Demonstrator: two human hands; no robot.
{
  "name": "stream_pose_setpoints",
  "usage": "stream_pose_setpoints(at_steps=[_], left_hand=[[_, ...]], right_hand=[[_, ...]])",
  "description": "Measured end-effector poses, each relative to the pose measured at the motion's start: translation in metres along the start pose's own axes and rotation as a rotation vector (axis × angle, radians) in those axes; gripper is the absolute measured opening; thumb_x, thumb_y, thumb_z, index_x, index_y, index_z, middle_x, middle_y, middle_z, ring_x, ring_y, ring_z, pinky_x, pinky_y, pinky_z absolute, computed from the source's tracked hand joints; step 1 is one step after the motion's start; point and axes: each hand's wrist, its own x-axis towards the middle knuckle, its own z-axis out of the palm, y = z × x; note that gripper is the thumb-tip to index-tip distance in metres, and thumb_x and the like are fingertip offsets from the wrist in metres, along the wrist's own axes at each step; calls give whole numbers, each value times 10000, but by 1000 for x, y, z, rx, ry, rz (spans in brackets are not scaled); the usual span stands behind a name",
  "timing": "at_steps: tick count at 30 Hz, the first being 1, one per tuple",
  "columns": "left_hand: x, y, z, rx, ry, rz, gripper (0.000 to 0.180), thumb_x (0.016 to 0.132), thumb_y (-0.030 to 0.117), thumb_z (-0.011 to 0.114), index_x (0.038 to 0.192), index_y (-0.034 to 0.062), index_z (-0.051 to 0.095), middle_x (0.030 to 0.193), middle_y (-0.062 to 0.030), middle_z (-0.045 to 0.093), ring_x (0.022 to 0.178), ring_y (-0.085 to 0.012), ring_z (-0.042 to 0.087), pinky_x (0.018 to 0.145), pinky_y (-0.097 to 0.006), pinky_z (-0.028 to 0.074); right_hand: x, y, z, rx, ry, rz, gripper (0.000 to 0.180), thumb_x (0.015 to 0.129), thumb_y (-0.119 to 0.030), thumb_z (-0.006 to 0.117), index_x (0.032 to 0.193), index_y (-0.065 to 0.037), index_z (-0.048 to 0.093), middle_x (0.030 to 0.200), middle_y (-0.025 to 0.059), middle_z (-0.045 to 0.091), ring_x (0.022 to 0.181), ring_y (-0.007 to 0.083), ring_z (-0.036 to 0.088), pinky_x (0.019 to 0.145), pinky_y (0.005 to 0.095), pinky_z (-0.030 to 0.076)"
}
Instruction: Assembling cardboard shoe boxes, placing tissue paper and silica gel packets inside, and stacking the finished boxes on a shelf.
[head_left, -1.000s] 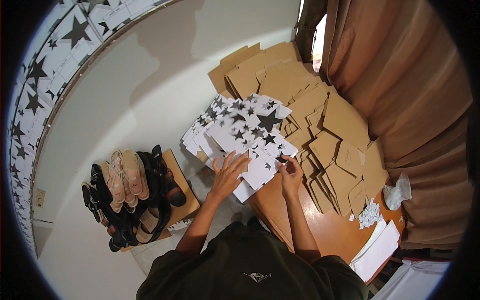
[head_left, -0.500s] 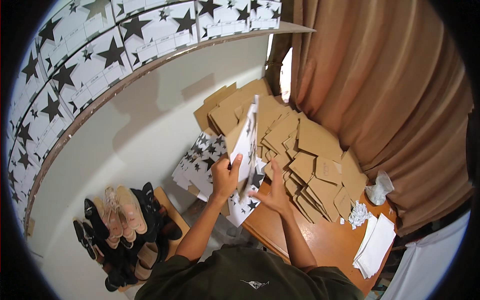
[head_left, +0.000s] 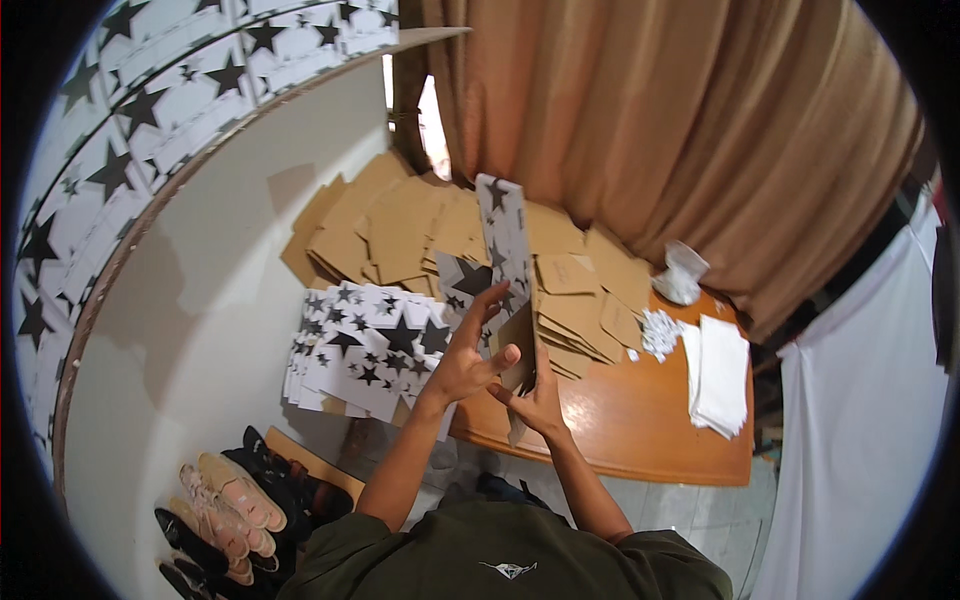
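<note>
In front of me a partly folded cardboard box (head_left: 507, 235), white with black stars outside and plain brown inside, is held up over the table's near edge. My right hand (head_left: 540, 405) grips its lower end, thumb on the near side and fingers along the right side. On the box's left side is my left hand (head_left: 465, 365), fingers stretched upward and thumb apart; I cannot tell whether it touches the board. Just left of it lies a stack of flat star-printed cardboard sheets (head_left: 370, 345).
Flat brown cardboard pieces (head_left: 390, 230) are heaped along the back of the wooden table (head_left: 620, 440). At the right are white sheets (head_left: 718, 375), crumpled paper bits (head_left: 660, 333) and a clear plastic bag (head_left: 682, 272). Shoes (head_left: 240, 495) stand lower left; star-printed boxes (head_left: 140, 110) fill a shelf above.
The view has swung right, bringing more of the table in. The box has turned, showing its starred panel and brown inside. My left hand has loosened and spread; my right hand has closed on the box.
</note>
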Motion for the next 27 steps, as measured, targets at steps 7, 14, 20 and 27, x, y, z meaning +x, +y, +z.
stream_pose_setpoints(at_steps=[7, 14, 20, 27], left_hand=[[-20, -15, 67, 22, -87, -297, 475, 994, 329, 657, 1306, -21, 581, 1091, -158, 678, 995, -191, 632, 861, -339, 512], [-16, -32, 110, 89, -61, -327, 279, 1061, 252, 561, 1044, -14, 642, 840, 20, 592, 756, -48, 492, 675, -248, 434], [-1, -40, 161, -199, 177, -231, 272, 1077, 222, 517, 1155, -21, 613, 1000, -46, 671, 889, -86, 597, 799, -276, 501], [18, -73, 236, -250, 265, -305, 246, 1084, 149, 477, 1211, -34, 582, 1123, -85, 681, 984, -115, 616, 894, -285, 489]], right_hand=[[-49, 15, -43, 133, 130, 315, 869, 873, -387, 789, 1515, -17, 334, 1367, 175, 553, 1256, 259, 550, 1052, 385, 444], [-82, 13, -106, -322, 506, 247, 485, 1069, -423, 496, 1075, 37, 652, 795, 156, 620, 738, 211, 568, 688, 368, 472], [-123, 6, -206, -550, 644, 222, 471, 1077, -404, 471, 1005, 10, 685, 853, 215, 685, 786, 397, 678, 682, 463, 499], [-182, 9, -316, -611, 614, 64, 349, 1062, -299, 524, 1148, 15, 651, 792, 130, 661, 732, 289, 644, 679, 393, 487]])
